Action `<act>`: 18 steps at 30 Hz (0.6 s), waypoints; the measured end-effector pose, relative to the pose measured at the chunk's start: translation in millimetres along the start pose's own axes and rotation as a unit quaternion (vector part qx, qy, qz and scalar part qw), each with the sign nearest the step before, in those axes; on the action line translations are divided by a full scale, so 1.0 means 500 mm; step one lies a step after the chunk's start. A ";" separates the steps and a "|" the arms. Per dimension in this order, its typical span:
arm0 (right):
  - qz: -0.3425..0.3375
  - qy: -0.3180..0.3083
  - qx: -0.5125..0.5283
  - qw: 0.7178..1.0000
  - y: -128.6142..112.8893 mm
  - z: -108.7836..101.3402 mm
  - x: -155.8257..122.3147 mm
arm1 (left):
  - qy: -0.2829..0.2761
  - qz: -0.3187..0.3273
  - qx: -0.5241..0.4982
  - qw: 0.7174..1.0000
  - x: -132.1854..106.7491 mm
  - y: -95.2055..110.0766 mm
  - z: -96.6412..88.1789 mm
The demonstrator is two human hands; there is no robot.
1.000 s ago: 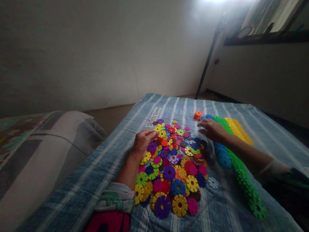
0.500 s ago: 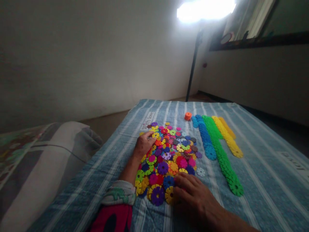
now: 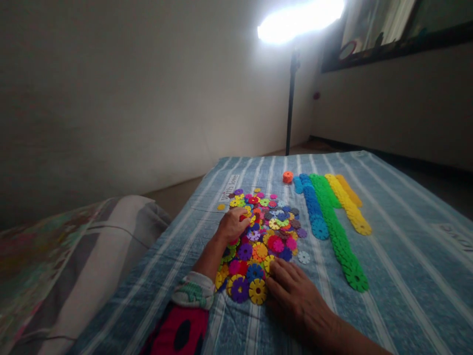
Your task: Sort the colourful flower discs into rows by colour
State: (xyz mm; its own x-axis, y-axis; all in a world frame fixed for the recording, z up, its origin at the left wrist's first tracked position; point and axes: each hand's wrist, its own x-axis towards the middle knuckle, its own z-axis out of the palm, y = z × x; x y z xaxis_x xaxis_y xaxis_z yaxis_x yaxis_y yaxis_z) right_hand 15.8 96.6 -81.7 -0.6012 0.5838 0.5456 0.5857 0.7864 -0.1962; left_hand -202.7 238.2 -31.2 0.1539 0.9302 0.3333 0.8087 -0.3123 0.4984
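Note:
A loose pile of colourful notched plastic discs point(image 3: 260, 251) lies on the cloth, in yellow, purple, pink, blue, red and other colours. My left hand point(image 3: 233, 224) rests on the pile's left side, palm down. Its thumb and forefinger stand apart, with red and yellow discs at their tips; the other fingers are partly hidden. At the near right edge of the pile is my right hand point(image 3: 295, 291), fingers stretched out and touching the discs. To the right, overlapping rows of blue discs point(image 3: 314, 207), green discs point(image 3: 342, 241) and yellow discs point(image 3: 349, 204) lie sorted by colour.
A short orange disc stack point(image 3: 287, 177) stands at the far side, with an orange row point(image 3: 349, 191) to its right. One pale disc point(image 3: 304, 257) lies beside the pile. The striped cloth point(image 3: 399, 236) covers the surface. A lit lamp point(image 3: 301, 22) stands behind; bedding point(image 3: 121, 236) is at left.
My left hand has moved a little right and nearer over the pile, and a yellow disc now lies apart at the far left. My right hand stays by the near edge. The view has shifted slightly.

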 end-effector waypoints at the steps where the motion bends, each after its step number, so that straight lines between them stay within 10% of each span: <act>1: -0.003 0.001 0.001 1.000 0.001 0.002 0.000 | -0.007 0.009 0.034 0.999 -0.005 0.011 0.000; 11: -0.030 0.027 0.031 0.999 0.006 0.031 -0.009 | -0.174 0.169 0.092 0.966 -0.100 0.154 0.009; 18: -0.008 0.013 0.036 0.999 -0.003 0.023 -0.003 | -0.091 0.117 0.166 0.975 -0.111 0.113 0.010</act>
State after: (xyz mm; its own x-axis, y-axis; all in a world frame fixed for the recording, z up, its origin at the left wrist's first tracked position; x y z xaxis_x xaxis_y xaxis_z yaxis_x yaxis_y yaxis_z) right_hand 9.7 96.9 -91.8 -0.5952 0.5671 0.5694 0.5359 0.8080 -0.2446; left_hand -162.6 169.8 -25.5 0.4296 0.8692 0.2447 0.8738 -0.4685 0.1300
